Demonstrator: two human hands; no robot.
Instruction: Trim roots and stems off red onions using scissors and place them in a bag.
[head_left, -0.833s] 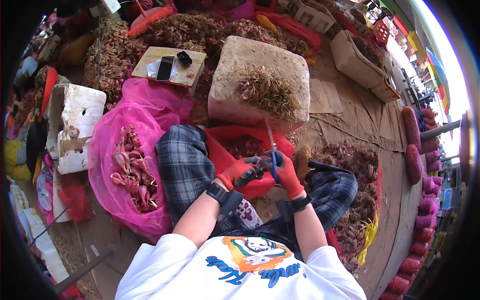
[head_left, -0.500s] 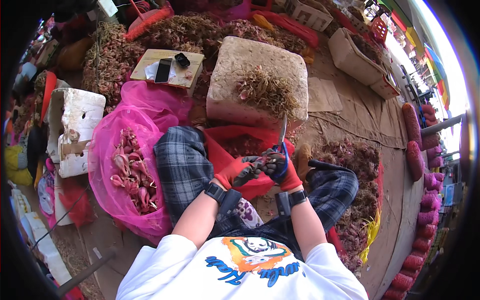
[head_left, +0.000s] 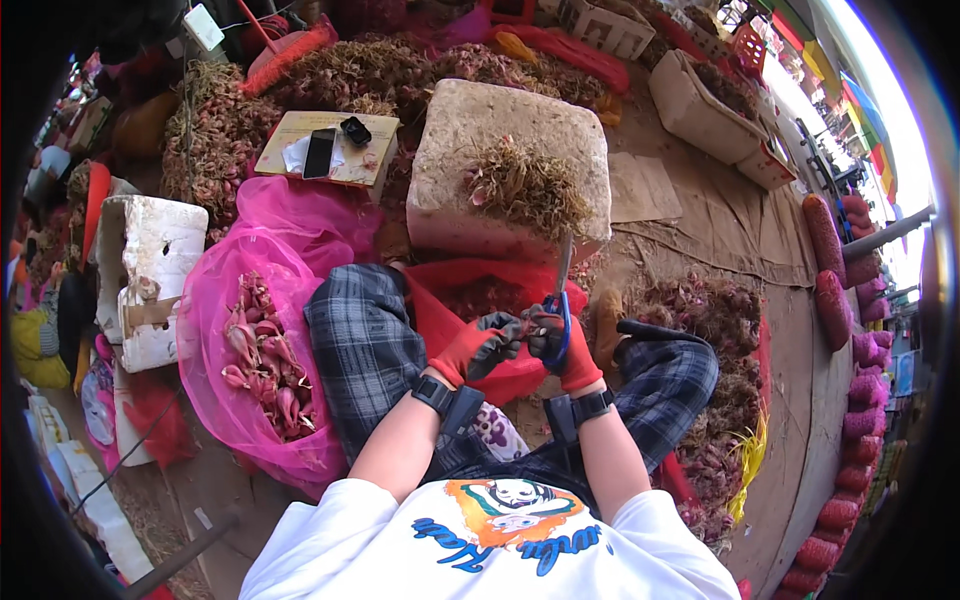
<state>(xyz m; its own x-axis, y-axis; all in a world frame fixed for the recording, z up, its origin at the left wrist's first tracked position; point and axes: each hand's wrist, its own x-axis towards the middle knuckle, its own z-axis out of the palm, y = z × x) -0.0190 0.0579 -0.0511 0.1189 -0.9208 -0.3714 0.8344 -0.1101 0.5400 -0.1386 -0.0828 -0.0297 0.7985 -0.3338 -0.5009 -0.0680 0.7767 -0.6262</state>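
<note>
My right hand (head_left: 552,340), in a red and grey glove, is closed around blue-handled scissors (head_left: 565,318) whose blades point away from me. Close beside it, my left hand (head_left: 490,345), gloved alike, has its fingers pinched together; what they hold is too small and hidden to name. Both hands are over a red mesh bag (head_left: 438,287) between my knees, with shallots inside. Past the scissors' tip, a pale foam box (head_left: 500,110) carries a heap of dry shallot trimmings (head_left: 535,190). At my left knee, an open pink mesh bag (head_left: 205,330) contains several shallots (head_left: 268,365).
Untrimmed shallots (head_left: 705,320) lie in a heap on my right, and more are piled at the back. A phone (head_left: 319,153) lies on a carton (head_left: 285,140) at the far left. A broken foam box (head_left: 175,240) stands beyond the pink bag. Filled red sacks (head_left: 832,310) line the right side.
The view has shifted slightly. My hands stay close together, and the right hand has turned a little with the scissors still in it.
</note>
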